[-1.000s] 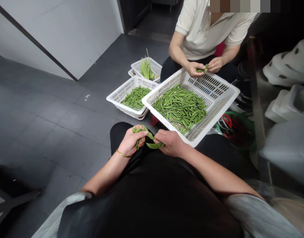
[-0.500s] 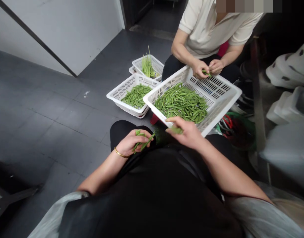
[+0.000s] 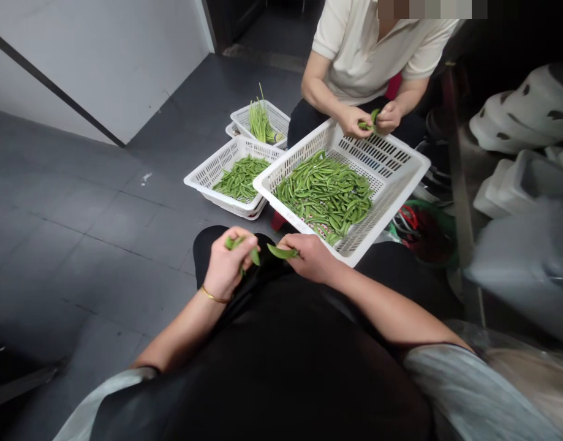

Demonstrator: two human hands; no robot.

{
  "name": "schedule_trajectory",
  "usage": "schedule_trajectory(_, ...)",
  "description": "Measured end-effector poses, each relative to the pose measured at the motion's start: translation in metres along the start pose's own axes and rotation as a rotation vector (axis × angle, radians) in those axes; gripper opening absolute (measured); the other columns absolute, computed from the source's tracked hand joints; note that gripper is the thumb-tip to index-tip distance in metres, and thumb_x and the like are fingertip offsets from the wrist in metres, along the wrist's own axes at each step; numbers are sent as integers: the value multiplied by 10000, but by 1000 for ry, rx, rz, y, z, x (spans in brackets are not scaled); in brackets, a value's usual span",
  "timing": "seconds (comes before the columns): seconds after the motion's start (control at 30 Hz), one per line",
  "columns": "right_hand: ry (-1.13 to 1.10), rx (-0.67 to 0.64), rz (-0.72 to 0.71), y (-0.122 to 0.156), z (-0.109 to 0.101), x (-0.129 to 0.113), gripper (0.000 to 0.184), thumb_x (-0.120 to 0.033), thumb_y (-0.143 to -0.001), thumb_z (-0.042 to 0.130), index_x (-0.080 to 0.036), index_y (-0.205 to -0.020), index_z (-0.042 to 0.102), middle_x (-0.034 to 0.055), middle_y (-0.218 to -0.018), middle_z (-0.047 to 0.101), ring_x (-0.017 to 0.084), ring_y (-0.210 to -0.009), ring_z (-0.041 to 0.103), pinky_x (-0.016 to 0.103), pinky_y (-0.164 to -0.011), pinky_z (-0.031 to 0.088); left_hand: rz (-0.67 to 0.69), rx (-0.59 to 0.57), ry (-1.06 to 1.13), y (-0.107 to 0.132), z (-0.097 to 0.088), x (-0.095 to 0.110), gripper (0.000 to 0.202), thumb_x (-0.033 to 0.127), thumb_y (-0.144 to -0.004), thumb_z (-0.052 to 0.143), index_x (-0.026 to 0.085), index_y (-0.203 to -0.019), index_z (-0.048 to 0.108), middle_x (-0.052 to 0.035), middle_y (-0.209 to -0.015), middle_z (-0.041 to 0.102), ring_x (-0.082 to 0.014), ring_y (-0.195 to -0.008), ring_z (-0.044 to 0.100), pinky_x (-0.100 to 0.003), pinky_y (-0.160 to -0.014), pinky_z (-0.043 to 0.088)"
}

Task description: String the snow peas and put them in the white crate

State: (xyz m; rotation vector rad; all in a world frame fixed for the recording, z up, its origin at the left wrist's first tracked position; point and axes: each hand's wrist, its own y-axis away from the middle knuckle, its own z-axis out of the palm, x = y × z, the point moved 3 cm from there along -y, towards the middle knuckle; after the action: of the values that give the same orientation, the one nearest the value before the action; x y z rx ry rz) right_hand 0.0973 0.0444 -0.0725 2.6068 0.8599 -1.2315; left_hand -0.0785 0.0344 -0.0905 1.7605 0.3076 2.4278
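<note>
Several green pea pods (image 3: pixel 250 252) are pinched in my left hand (image 3: pixel 226 260), above my left knee. My right hand (image 3: pixel 312 257) is closed on a pea pod (image 3: pixel 282 252), whose tip points toward the left hand. A small gap separates the two hands. Just beyond the right hand is a large white slotted basket (image 3: pixel 281 207), tilted in view, with a heap of pea pods (image 3: pixel 324 190) in it. To its left, a smaller white basket (image 3: pixel 201 180) on the floor bears more pea pods (image 3: pixel 241 177).
Opposite me sits a co-worker (image 3: pixel 355 67) whose hands hold pods over the large basket's far edge. Long green stalks (image 3: pixel 261 122) lie in a basket behind. White and grey containers (image 3: pixel 515 184) line the right side; a pale wall (image 3: pixel 102 67) stands at left.
My right hand has come back from the large basket's near rim toward my left hand, holding a pod. My left hand has risen slightly. The whole view has shifted a little.
</note>
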Motion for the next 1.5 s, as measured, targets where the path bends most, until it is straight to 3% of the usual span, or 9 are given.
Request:
schedule_trajectory(0.17, -646, -110, 381, 0, -8, 20, 309, -353, -814, 526, -200, -1081, 509, -98, -549, 401, 55, -392, 362, 170, -387, 277, -199, -120, 389, -15, -10, -2, 188, 247, -593, 675, 148, -636, 522, 14, -537, 499, -74, -442, 428, -140, -323, 253)
schedule_trajectory(0.3, -791, -288, 586, -5, 11, 23, 280, -227, -720, 562, -218, -987, 479, -126, -542, 346, 23, -319, 267, 135, -293, 161, -218, -187, 244, -4, 8, -4, 175, 225, -647, 710, 150, -750, 590, 65, -480, 405, -44, -396, 346, -135, -339, 226)
schedule_trajectory(0.47, -868, -480, 601, -5, 41, 18, 189, -210, -706, 549, -212, -878, 469, -140, -446, 308, 41, -304, 260, 143, -284, 180, 51, -226, -296, 6, 33, 7, 182, 198, -640, 760, 126, -795, 698, -30, -673, 632, -94, -575, 539, -188, -504, 408)
schedule_trajectory(0.57, -801, -500, 501, -2, 36, 18, 238, -242, -697, 608, -200, -910, 510, -128, -477, 361, 41, -339, 319, 146, -317, 226, 34, -205, -270, 2, 30, 9, 136, 229, -669, 745, 122, -731, 690, -31, -640, 627, -88, -537, 519, -186, -466, 385)
schedule_trajectory(0.7, -632, -327, 356, 1, 8, 25, 197, -297, -735, 627, -143, -857, 614, -88, -505, 411, 41, -417, 375, 159, -394, 272, -112, -161, 50, -7, 11, 5, 159, 253, -718, 707, 124, -802, 666, 31, -529, 499, -24, -376, 325, -147, -344, 233)
schedule_trajectory(0.83, -763, -5, 319, -3, -11, 24, 320, -387, -826, 547, -135, -1010, 619, -105, -463, 315, 40, -388, 281, 177, -387, 216, -304, -467, 190, -2, 14, -7, 194, 273, -705, 708, 94, -761, 659, 50, -455, 390, -24, -351, 290, -133, -315, 208)
schedule_trajectory(0.97, -881, -151, 251, -13, -1, 8, 326, -376, -796, 585, -128, -1002, 636, -104, -442, 346, 38, -375, 268, 180, -372, 193, -398, -677, 289, 8, 27, -20, 256, 324, -670, 721, 83, -660, 633, 40, -434, 370, -35, -340, 297, -140, -291, 201)
schedule_trajectory(1.23, -657, -55, 260, -20, 1, 12, 267, -393, -744, 634, -156, -652, 553, -30, -558, 573, 61, -486, 408, 183, -464, 323, -373, -442, 147, 6, 23, -21, 264, 319, -669, 740, 84, -764, 663, 47, -425, 413, -22, -332, 296, -134, -308, 211)
schedule_trajectory(1.5, -468, 82, 190, -17, -15, 8, 176, -310, -767, 615, -156, -838, 660, 13, -738, 646, 105, -629, 529, 225, -602, 411, -400, -413, 156, 9, 17, -15, 212, 283, -692, 720, 85, -740, 661, 38, -429, 440, -12, -324, 274, -130, -300, 198)
